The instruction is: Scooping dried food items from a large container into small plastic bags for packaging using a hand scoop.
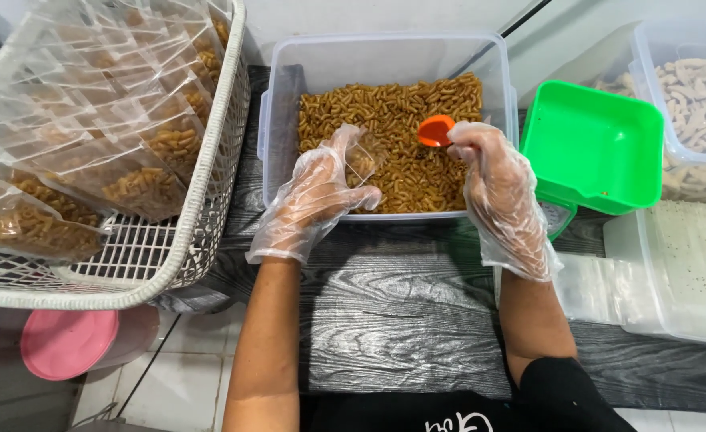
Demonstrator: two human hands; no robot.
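Note:
My left hand, in a loose clear plastic glove, holds a small clear bag open over a clear plastic tub of brown twisted snack pieces. A few pieces lie inside the bag. My right hand, also gloved, grips an orange scoop just right of the bag's mouth, above the snacks.
A white wire basket at the left holds several filled clear bags. A green square tray sits on a scale to the right. Behind it stands a clear tub of pale snack pieces. A pink lid lies on the floor.

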